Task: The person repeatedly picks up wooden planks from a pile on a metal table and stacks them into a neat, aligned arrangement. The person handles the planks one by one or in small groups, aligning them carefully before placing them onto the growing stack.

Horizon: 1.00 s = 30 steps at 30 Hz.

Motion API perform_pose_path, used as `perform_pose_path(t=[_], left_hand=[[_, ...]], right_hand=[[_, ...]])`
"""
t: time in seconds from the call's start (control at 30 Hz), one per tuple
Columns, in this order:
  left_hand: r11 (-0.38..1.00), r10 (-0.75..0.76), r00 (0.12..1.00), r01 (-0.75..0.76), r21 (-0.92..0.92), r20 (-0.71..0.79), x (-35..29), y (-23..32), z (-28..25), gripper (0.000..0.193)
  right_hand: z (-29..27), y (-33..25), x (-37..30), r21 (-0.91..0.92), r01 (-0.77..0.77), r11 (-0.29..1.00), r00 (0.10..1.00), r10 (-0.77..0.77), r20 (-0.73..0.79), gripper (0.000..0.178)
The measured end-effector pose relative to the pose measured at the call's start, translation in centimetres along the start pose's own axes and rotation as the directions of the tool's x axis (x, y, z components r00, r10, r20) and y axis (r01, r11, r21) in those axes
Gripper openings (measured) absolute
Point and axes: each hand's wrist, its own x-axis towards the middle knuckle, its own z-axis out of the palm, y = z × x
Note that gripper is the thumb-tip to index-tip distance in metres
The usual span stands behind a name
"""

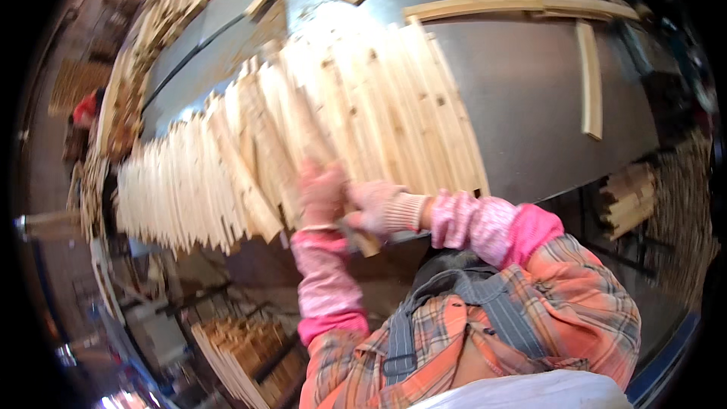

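My left hand [322, 191], in a pale pink knitted glove, is closed round a wooden strip [312, 130] near the table's front edge. Close beside it, my right hand [385, 206] in a matching glove has its fingers curled about the same strip's lower part. The near end of that strip pokes out below my hands, past the table edge; its upper part is blurred. Under and to the right of it, a row of pale strips [394, 106] lies side by side. More strips [185, 182] lie to the left, some crossing the others at a slant.
A grey metal table [522, 98] carries the wood. Long strips [485, 6] run along its far side, and a single strip [591, 79] lies at the right. Stacked wood [254, 348] stands below at the left, with another stack [628, 197] at the right.
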Motion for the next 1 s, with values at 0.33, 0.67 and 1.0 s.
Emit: perform_pose_path(t=[0.33,0.67,1.0], left_hand=[[0.840,0.389,0.885,-0.226,0.494,-0.256,4.0,3.4,-1.1,0.067],[0.740,0.243,0.904,-0.408,0.534,0.352,-2.6,16.5,24.2,0.085],[0.869,0.164,0.962,-0.245,0.430,0.216,-1.8,16.2,25.8,0.085]], right_hand=[[-25.7,16.3,1.6,-0.289,-0.371,0.883,0.857,0.205,-0.473,0.049],[-45.9,40.1,8.3,-0.463,-0.743,0.483,0.640,0.310,-0.703,0.027],[-31.0,31.1,-4.9,-0.009,-0.391,0.920,0.917,0.391,0.083,0.059]])
